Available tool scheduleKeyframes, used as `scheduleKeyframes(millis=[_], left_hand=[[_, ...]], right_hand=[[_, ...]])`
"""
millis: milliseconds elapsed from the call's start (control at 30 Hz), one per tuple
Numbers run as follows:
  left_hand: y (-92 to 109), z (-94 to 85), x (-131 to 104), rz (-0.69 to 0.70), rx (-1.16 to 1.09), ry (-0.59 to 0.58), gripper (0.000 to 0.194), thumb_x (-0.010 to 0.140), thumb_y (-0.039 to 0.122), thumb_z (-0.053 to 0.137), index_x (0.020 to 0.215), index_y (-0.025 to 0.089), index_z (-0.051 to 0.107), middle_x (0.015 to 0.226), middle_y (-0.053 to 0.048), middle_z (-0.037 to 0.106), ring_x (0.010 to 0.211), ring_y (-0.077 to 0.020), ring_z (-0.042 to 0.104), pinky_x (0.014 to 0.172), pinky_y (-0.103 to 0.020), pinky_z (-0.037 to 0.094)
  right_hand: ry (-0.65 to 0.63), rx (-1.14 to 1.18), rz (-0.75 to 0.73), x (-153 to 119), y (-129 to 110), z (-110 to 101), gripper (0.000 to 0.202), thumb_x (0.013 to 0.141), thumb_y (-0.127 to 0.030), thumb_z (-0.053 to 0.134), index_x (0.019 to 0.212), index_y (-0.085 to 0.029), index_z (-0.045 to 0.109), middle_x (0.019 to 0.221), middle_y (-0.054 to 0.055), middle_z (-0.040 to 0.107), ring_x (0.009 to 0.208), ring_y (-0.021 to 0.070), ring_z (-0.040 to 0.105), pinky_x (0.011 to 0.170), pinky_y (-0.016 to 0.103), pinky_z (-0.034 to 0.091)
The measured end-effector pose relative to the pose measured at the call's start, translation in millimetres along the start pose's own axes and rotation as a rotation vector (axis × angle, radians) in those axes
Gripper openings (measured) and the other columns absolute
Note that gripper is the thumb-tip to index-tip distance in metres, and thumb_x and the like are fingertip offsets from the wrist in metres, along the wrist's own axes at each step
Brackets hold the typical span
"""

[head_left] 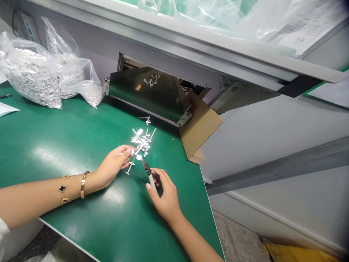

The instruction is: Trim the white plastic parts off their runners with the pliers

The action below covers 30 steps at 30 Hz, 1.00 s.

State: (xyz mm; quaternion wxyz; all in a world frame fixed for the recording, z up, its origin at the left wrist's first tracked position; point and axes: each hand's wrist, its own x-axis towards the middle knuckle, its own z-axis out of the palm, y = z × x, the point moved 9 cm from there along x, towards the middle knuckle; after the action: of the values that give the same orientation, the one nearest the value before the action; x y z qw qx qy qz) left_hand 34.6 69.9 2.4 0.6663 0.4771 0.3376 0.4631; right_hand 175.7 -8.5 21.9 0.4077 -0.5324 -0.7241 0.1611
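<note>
My left hand (117, 163) pinches a branched white plastic sprue (132, 165) with small round parts on it. One white disc (139, 157) faces up at the sprue's right side. In my right hand (165, 193) is a pair of side cutters (148, 173) with pale handles, fingers wrapped round the grips. The cutter jaws are close to the disc; whether they touch it I cannot tell. Just beyond my hands lies a loose heap of similar white sprues (143, 140) on the green tabletop (81, 145), and a smaller piece (148, 120) sits farther back.
Clear bags of small white parts (35, 76) stand at the back left. A dark metal chute (147, 92) slopes from a wall opening, with a cardboard flap (200, 122) at its right. Overhead runs a shelf edge (163, 40). The table's right edge lies beyond my right hand.
</note>
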Motion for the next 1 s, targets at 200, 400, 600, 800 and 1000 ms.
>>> scheduleKeyframes(millis=[200,400,600,800,1000], left_hand=[[-3.5,1.2,-4.2,-0.05,-0.005,0.019,0.027,0.078,0.04,0.057,0.091,0.017,0.057,0.083,0.0,0.052,0.053,-0.0031,0.032,0.049,-0.018,0.028],[-4.1,-1.4,-5.8,-0.052,0.079,0.04,0.029,0.075,0.043,0.06,0.089,0.017,0.06,0.081,0.0,0.055,0.054,-0.0039,0.033,0.052,-0.019,0.029],[4.1,-0.3,-5.5,0.004,0.0,0.047,0.024,0.078,0.04,0.057,0.085,0.017,0.056,0.075,0.002,0.051,0.054,-0.004,0.035,0.051,-0.018,0.03],[15.1,0.6,-9.8,0.1,-0.002,0.042,0.021,0.08,0.038,0.056,0.087,0.018,0.055,0.07,0.003,0.046,0.054,-0.0043,0.036,0.051,-0.018,0.031],[7.1,19.9,-18.2,0.088,0.09,-0.168,0.023,0.082,0.04,0.053,0.088,0.018,0.054,0.063,0.004,0.043,0.054,-0.0059,0.037,0.053,-0.02,0.032]], right_hand=[[0.057,-0.037,0.029,1.7,4.5,-7.8,0.024,0.081,-0.027,0.05,0.104,-0.019,0.05,0.089,0.003,0.053,0.069,0.0148,0.049,0.063,0.025,0.043],[-0.019,0.01,-0.009,0.3,-2.9,1.3,0.027,0.08,-0.025,0.049,0.106,-0.019,0.05,0.092,0.004,0.053,0.074,0.0158,0.051,0.067,0.027,0.044],[-0.042,-0.115,0.07,0.4,9.1,5.6,0.028,0.079,-0.026,0.049,0.106,-0.018,0.05,0.093,0.005,0.055,0.075,0.0178,0.052,0.069,0.029,0.045],[-0.139,-0.47,0.071,4.3,3.9,32.0,0.034,0.075,-0.026,0.056,0.107,-0.015,0.052,0.102,0.009,0.055,0.093,0.0247,0.051,0.081,0.037,0.042],[-0.118,-0.48,0.121,3.9,5.2,33.7,0.035,0.076,-0.027,0.057,0.109,-0.017,0.051,0.1,0.008,0.053,0.092,0.0246,0.051,0.077,0.037,0.043]])
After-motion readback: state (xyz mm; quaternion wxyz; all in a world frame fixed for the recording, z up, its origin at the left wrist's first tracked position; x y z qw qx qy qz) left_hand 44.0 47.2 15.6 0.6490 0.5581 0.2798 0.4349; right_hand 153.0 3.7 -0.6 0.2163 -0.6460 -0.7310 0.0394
